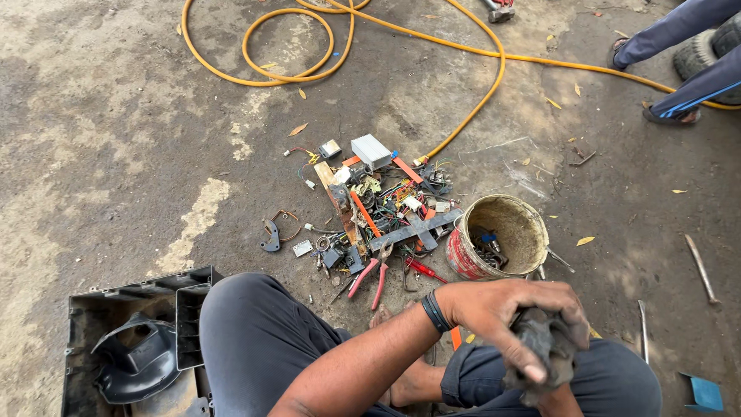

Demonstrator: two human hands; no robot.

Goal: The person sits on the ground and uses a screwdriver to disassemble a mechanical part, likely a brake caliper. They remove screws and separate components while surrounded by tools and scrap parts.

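**Dark lump gripped over the lap**

Left hand [513, 313]: fingers curled tight over a grimy dark lump [544, 351], above the knee. Right hand is hidden beneath; its grip cannot be told. Seems mid-cleaning or prying; a firmer hold comes next. Beyond: pliers [369, 278], parts pile [386, 208], bucket [505, 232], yellow hose [463, 46].

Scrap parts and tools on a stained concrete floor

A yellow hose [309, 46] loops across the floor [116, 139] toward a heap of wires and small parts [378, 208]. Red-handled pliers [369, 278] lie at the heap's near edge, and a worn bucket [502, 235] stands just beside it. A black plastic housing [139, 347] sits at lower left. Another person's legs [687, 54] show at top right.
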